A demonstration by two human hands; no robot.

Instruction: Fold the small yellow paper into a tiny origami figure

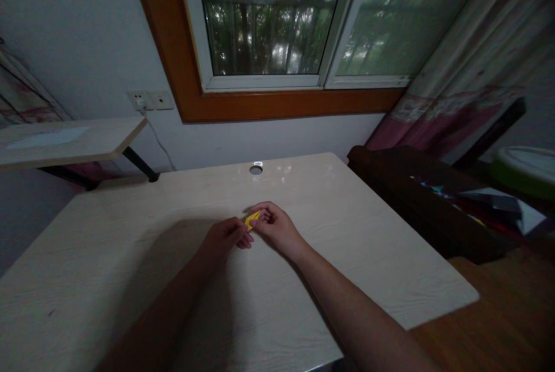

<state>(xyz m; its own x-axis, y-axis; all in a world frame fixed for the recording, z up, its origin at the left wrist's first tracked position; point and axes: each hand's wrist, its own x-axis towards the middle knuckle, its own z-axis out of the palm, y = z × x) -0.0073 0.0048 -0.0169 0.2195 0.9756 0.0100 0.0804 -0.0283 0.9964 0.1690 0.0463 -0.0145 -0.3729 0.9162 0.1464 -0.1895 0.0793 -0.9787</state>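
Observation:
A small piece of folded yellow paper [252,220] is held between my two hands, a little above the middle of the pale desk [286,297]. My left hand [226,237] pinches its lower left end between thumb and fingers. From the other side, my right hand [277,226] grips it, with the thumb on its near face and the fingers curled behind. Parts of the paper are hidden under the fingertips, so its full shape cannot be made out.
Behind the desk's round cable hole [256,170] are a wall and a window [269,25]. A raised shelf [99,136] stands at the back left, near a wall socket [150,100] with a cord. Dark furniture [403,187] with papers stands to the right.

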